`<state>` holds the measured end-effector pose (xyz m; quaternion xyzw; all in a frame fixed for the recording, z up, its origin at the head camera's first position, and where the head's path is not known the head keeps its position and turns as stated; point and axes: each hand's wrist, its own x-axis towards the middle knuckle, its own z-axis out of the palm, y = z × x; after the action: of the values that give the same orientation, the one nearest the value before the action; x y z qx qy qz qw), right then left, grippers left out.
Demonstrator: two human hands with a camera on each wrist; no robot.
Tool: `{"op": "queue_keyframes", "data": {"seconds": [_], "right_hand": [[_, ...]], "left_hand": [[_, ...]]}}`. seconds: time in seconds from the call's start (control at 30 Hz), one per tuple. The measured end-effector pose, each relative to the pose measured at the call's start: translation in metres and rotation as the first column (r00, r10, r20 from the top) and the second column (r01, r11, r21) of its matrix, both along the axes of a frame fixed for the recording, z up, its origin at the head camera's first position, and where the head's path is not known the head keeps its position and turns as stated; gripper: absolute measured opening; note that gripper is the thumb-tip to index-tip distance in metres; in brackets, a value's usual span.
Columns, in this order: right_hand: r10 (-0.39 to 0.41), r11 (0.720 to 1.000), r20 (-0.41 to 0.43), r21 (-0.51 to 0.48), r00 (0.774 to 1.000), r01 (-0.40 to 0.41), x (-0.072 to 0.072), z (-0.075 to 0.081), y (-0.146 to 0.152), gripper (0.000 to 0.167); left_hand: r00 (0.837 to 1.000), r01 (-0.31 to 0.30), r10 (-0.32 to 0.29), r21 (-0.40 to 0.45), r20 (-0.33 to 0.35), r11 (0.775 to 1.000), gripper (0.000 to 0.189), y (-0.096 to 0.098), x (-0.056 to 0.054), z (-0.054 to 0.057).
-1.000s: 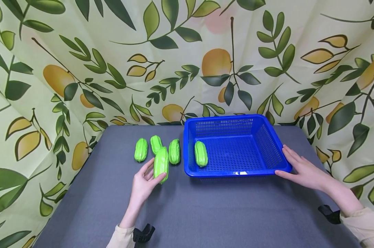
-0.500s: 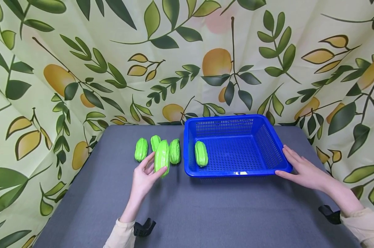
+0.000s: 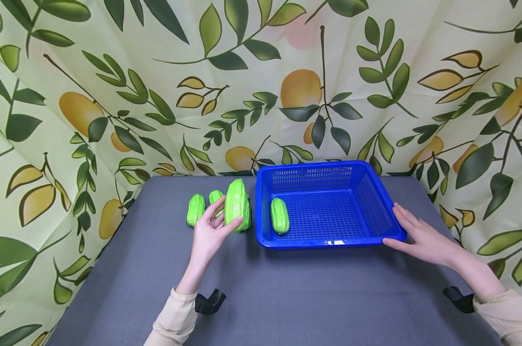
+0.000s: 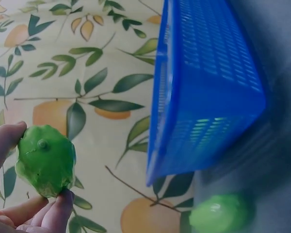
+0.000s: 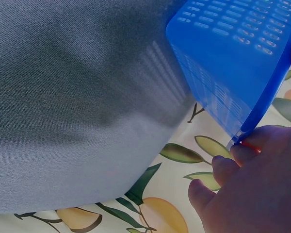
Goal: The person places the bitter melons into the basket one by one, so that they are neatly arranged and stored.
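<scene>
Left hand (image 3: 209, 233) — pinching a green gourd (image 3: 235, 199) — has moved toward one o'clock, bringing it nearer the blue basket (image 3: 304, 243), yet outside; right hand (image 3: 427, 240), fingers extended, touches the basket's four o'clock corner

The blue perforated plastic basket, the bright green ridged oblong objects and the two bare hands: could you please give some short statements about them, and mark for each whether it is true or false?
1. The blue basket stands on a grey surface. True.
2. The left hand holds one green object between thumb and fingers. True.
3. This held object is inside the basket. False: it is held outside, to the left of the basket.
4. A single green piece lies in the basket. True.
5. The right hand grips a green object too. False: it touches the right end of the basket.
</scene>
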<state>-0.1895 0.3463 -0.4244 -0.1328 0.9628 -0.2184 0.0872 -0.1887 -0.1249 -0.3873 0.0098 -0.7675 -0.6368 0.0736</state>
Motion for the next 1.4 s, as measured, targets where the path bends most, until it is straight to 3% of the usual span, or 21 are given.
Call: {"op": "queue_keyframes", "data": {"seconds": [0.27,0.53,0.77,1.1,1.4], "right_hand": [[0.003,1.000,-0.008,0.003,1.000,-0.002,0.000,-0.001,0.000,0.094],[-0.002,1.000,-0.005,-0.003,1.000,0.002,0.001,-0.001,0.001,0.094],[-0.002,1.000,-0.016,-0.002,1.000,0.002,0.001,-0.001,0.002,0.094],[0.000,1.000,-0.003,0.001,1.000,0.000,0.001,-0.001,0.000,0.094],[0.009,1.000,-0.009,-0.008,1.000,-0.009,0.001,-0.002,0.001,0.094]], "left_hand": [[0.997,0.080,-0.080,0.033,-0.022,0.996,0.070,0.019,-0.010,0.013],[0.995,0.096,-0.094,0.057,-0.036,0.994,0.069,0.032,-0.016,0.018],[0.982,0.187,-0.183,0.107,-0.042,0.977,0.067,0.053,-0.031,0.023],[0.976,0.218,-0.214,0.130,-0.042,0.967,0.064,0.066,-0.044,0.026],[0.981,0.192,-0.190,0.104,-0.030,0.976,0.064,0.063,-0.067,0.032]]}}
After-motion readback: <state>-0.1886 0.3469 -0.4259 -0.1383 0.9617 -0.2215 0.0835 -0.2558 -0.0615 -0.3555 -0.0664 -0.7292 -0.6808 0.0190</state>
